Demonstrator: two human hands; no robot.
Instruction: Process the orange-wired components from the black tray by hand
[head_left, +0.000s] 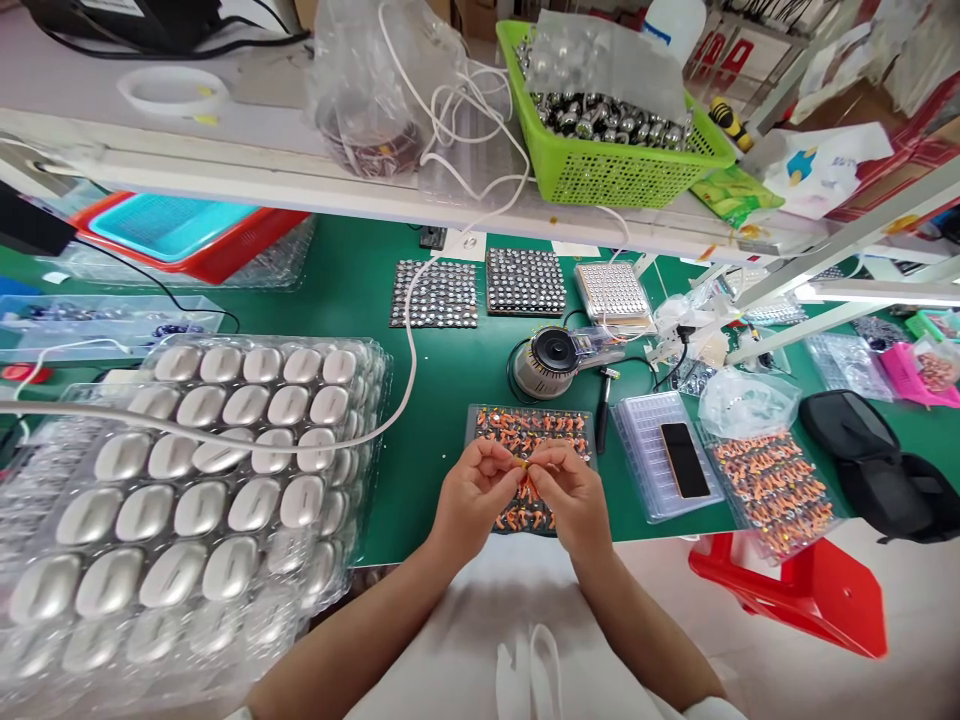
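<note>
My left hand (474, 498) and my right hand (576, 500) meet in front of me, fingertips pinched together. Between them is a small yellow-orange part (524, 464), perhaps a bit of flexible circuit; most of it is covered by the fingers. Both hands hover over a tray (472, 420) filled with rows of small orange parts (504, 421). The hands hide the middle of that tray. Just beyond it stands a grey, round-topped device (553, 362), with a small black-handled tool (603, 410) lying to its right.
Stacked clear trays of silver oval shells (202, 510) fill the left. A white cable (412, 370) hangs across them. Right lie a phone (685, 460) on clear trays (637, 450) and another orange-parts tray (772, 490). A green basket (622, 180) sits on the shelf above.
</note>
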